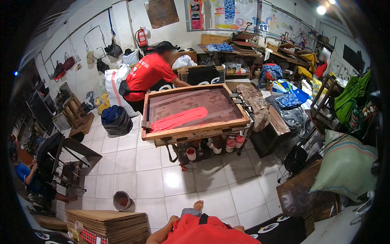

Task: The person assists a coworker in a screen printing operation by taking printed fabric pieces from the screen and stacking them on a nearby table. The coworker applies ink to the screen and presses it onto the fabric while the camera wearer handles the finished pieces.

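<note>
Low in the view, my left hand (pixel 174 219) rests beside my grey-clad leg, its fingers mostly hidden. At the hem of my red shirt (pixel 207 234) only a small patch of skin, perhaps my right hand (pixel 239 228), shows, too little to read its fingers. Ahead, apart from my hands, a large wooden-framed printing screen (pixel 178 101) lies over a work stand. A thick band of bright pink-red ink (pixel 178 118) stretches across its mesh. A co-worker in a red shirt (pixel 148 75) leans over its far left side, an arm reaching along the far edge.
Ink tubs (pixel 191 153) stand under the screen. Stacked brown boards (pixel 109 225) and a bucket (pixel 122 201) are at near left, with a seated person (pixel 26 173) beyond. A pale green sack (pixel 345 166) sits at right. A stained cloth (pixel 254 105) hangs by the screen.
</note>
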A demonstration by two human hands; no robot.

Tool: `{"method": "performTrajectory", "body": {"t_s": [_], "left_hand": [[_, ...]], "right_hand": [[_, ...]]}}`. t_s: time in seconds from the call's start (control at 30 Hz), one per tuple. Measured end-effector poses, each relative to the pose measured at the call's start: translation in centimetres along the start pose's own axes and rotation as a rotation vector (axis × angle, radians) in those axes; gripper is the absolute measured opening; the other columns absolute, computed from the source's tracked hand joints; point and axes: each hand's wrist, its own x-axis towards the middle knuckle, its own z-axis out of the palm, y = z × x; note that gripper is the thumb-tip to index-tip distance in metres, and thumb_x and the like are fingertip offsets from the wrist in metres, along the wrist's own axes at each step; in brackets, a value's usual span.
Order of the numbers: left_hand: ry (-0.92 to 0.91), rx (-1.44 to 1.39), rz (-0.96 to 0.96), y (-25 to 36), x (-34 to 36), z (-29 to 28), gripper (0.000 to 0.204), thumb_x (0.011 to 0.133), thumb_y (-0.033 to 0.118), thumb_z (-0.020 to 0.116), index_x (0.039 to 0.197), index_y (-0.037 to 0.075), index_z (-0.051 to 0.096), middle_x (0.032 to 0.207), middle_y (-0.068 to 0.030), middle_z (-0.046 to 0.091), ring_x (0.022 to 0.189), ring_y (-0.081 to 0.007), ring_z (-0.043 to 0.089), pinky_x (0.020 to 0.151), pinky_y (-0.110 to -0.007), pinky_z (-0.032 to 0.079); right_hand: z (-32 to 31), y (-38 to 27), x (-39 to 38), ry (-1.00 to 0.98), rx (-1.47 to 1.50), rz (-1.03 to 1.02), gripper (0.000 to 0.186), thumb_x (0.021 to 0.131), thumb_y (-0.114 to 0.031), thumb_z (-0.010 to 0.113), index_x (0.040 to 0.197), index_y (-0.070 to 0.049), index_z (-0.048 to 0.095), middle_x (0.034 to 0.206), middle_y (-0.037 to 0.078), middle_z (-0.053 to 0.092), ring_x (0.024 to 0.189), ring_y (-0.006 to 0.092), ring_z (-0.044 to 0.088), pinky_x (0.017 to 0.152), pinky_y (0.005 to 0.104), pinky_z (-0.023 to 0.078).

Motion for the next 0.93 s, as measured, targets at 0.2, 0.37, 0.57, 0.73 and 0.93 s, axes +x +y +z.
{"method": "performTrajectory", "body": {"t_s": [0.2,0.37,0.57,0.73,0.93], "left_hand": [[-0.057,0.269,0.011,-1.7,1.8,0.1,0.028,0.072,0.027,0.056,0.083,0.004,0.067,0.086,-0.0134,0.065,0.079,-0.0236,0.061,0.068,-0.032,0.048],[-0.082,0.594,0.123,-0.9,3.8,-0.6,0.030,0.075,0.031,0.052,0.086,0.007,0.067,0.093,-0.0127,0.065,0.087,-0.0252,0.061,0.073,-0.033,0.049],[-0.050,0.451,0.301,-0.3,4.9,-1.1,0.034,0.072,0.037,0.055,0.080,0.008,0.069,0.081,-0.0133,0.066,0.071,-0.0253,0.064,0.059,-0.034,0.048],[-0.105,0.929,0.484,0.0,4.4,-1.6,0.044,0.073,0.049,0.048,0.083,0.011,0.069,0.088,-0.0120,0.066,0.077,-0.0279,0.063,0.065,-0.035,0.050],[-0.182,0.733,0.273,2.2,3.6,-4.2,0.046,0.073,0.051,0.047,0.082,0.012,0.070,0.088,-0.0131,0.066,0.088,-0.0235,0.062,0.074,-0.033,0.049]], "right_hand": [[-2.2,-1.2,0.3,0.047,0.267,0.094,0.026,0.072,-0.037,0.054,0.084,-0.018,0.068,0.086,0.006,0.066,0.087,0.0261,0.062,0.069,0.0401,0.049],[-4.2,-2.3,-0.6,0.286,0.865,0.031,0.011,0.075,-0.009,0.056,0.070,-0.003,0.064,0.067,0.010,0.063,0.058,0.0186,0.063,0.048,0.0297,0.051],[-5.6,-2.2,-0.4,0.169,0.981,0.221,0.009,0.076,-0.005,0.056,0.072,-0.001,0.063,0.066,0.009,0.062,0.055,0.0163,0.062,0.043,0.0250,0.050],[-5.2,-2.5,-0.5,0.292,0.878,0.055,0.011,0.075,-0.005,0.056,0.067,-0.001,0.062,0.063,0.009,0.062,0.053,0.0154,0.061,0.042,0.0241,0.049],[-3.9,-2.5,-0.1,0.268,0.845,0.054,0.014,0.076,-0.009,0.055,0.065,-0.003,0.062,0.060,0.007,0.061,0.053,0.0135,0.061,0.042,0.0242,0.049]]}}
